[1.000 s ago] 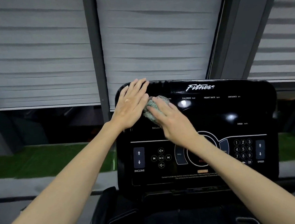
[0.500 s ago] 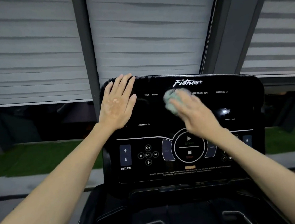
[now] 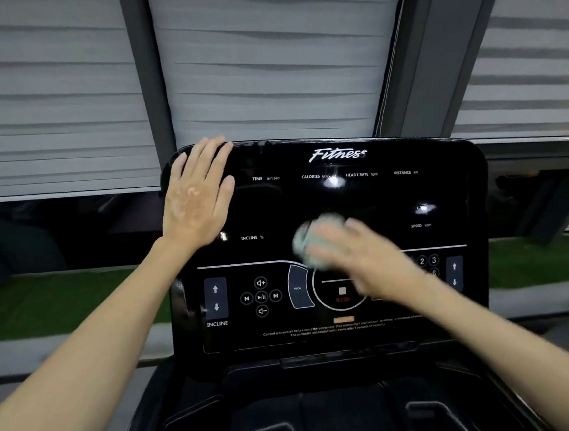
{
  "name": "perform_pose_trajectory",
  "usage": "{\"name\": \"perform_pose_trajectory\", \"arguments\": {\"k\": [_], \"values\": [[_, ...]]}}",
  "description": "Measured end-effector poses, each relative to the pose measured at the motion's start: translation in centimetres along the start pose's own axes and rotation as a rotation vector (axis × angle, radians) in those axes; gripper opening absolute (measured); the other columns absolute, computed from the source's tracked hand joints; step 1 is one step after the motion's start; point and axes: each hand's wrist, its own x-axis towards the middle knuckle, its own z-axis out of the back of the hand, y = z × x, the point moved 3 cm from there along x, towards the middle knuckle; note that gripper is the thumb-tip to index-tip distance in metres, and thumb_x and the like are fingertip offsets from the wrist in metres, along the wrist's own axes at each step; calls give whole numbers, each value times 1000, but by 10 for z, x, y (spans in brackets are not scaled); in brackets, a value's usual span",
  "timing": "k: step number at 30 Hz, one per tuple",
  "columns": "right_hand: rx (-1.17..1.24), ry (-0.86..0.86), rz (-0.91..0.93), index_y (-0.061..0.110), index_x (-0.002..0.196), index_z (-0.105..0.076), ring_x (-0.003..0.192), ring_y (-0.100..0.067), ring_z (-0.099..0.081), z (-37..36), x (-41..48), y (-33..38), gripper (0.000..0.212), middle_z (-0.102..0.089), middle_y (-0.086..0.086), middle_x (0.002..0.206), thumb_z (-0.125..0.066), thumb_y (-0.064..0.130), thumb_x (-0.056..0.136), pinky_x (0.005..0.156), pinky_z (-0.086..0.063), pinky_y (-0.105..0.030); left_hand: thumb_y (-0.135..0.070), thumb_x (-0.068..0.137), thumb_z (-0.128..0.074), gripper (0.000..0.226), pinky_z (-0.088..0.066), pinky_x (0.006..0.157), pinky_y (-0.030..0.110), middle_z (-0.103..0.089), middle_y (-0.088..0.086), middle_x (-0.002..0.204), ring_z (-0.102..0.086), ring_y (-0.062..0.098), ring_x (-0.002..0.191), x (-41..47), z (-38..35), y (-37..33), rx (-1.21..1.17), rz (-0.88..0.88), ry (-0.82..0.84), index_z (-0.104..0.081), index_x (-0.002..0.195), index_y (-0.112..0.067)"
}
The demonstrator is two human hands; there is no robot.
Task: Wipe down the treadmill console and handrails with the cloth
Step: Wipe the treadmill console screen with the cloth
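Left hand [image 3: 196, 202] spread flat, pressed on console [image 3: 446, 194] at its 10 o'clock corner, unmoved since a second ago. Right hand [image 3: 369, 259] motion-blurred over bunched cloth [image 3: 313, 240]; whether fingers curl round it, cannot tell. Cloth has swept from beside left hand, across top readouts [image 3: 310, 176], down toward 6 o'clock; now mid-panel above stop button [image 3: 342, 291]. Judgement: upper band done; button rows and handrails (not clearly in view) remain.

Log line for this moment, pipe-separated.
step: console wipe | left hand: flat on top-left corner | right hand: on cloth at mid-panel, motion-blurred, grip unclear
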Motion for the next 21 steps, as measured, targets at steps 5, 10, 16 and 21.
{"name": "perform_pose_trajectory", "arguments": {"k": [5, 10, 16, 21], "values": [[98, -385, -537, 4, 135, -51, 133, -37, -38, 28, 11, -43, 52, -41, -25, 144, -57, -5, 84, 107, -38, -48, -25, 99, -37, 47, -18, 117, 39, -40, 4, 150, -30, 22, 142, 1, 1, -4, -36, 61, -25, -40, 144, -11], [191, -52, 60, 12, 133, -52, 136, -28, -33, -29, -46, 57, 64, -42, -13, 144, -49, -12, 74, 118, -18, -38, -27, 98, -35, 49, -17, 118, 40, -39, 3, 151, -28, 22, 143, 2, 0, -5, -26, 77, -15, -39, 144, -12], [40, 102, 162, 28, 138, -46, 137, -16, -32, -25, -61, 17, 88, -43, -4, 149, -60, 0, 56, 112, -22, -33, -26, 98, -34, 49, -14, 117, 38, -39, 3, 151, -28, 22, 143, 2, 1, -5, -50, 85, -12, -40, 144, -12], [166, -231, -485, 15, 144, -42, 143, -29, -27, 19, -43, -97, 63, -33, -15, 153, -51, -3, 85, 113, -29, -45, -27, 98, -34, 51, -12, 118, 38, -35, 5, 153, -25, 24, 145, 1, 0, -7, -10, 81, 12, -37, 146, -10]]}}
